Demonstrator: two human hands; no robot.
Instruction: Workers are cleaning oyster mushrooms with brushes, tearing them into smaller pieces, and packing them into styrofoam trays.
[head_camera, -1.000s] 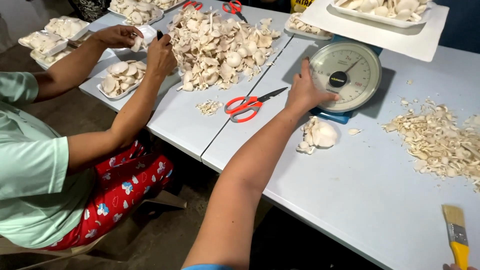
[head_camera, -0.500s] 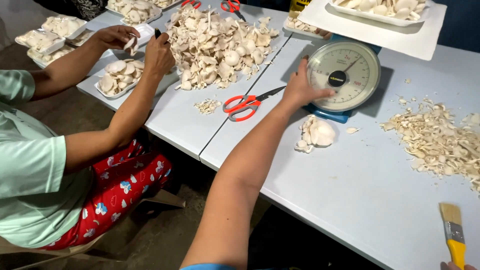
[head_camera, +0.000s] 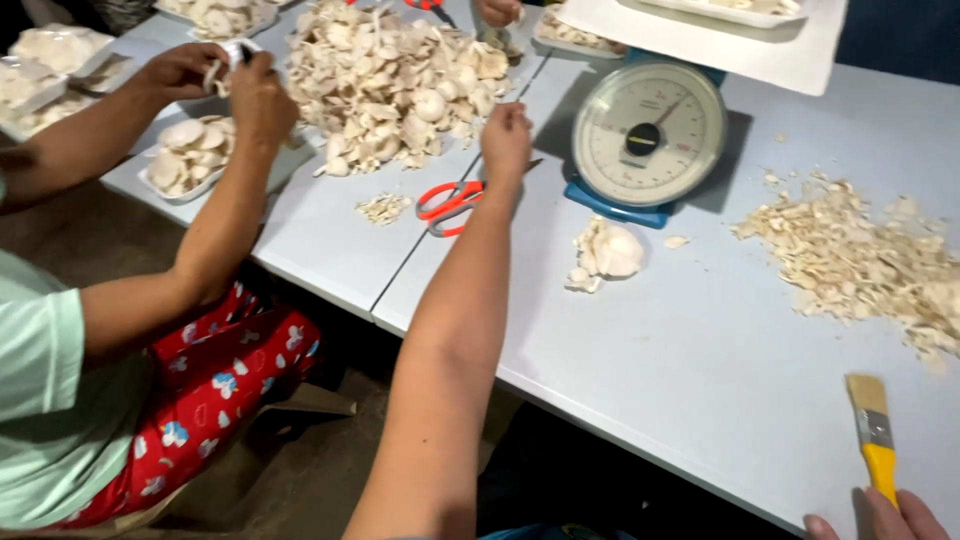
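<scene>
- Pale grey tabletops (head_camera: 700, 380) pushed edge to edge fill the view, with a dark floor below the near edge.
- Left hand (head_camera: 507, 140) reaches far across the table with its fingers curled together; it hangs just over the red-handled scissors (head_camera: 450, 203) at the near edge of the big mushroom pile (head_camera: 395, 85). Whether it pinches a mushroom or touches the scissors cannot be told.
- Right hand (head_camera: 880, 515) shows only at the bottom right corner, fingers closed on the yellow handle of a paintbrush (head_camera: 873, 435), bristles pointing away across the table, probably kept ready for sweeping scraps.
- Scissors lie flat on the table, handles to the left, between the pile and the near edge, within easy reach for trimming.
- Right of the left hand stands a blue kitchen scale (head_camera: 648, 135) with a round dial, tilted towards the person so it can be read; a white tray (head_camera: 740, 50) rests on top.
- Just near of the scale lies a small mushroom clump (head_camera: 605, 252).
- Far right, a loose heap of trimmings (head_camera: 860, 265) spreads over the table, well apart from the whole mushrooms.
- On the left a co-worker in a green shirt and red patterned trousers works with both hands (head_camera: 225, 85) above a filled foam tray (head_camera: 190, 155); their arm lies across the left side of the table.
</scene>
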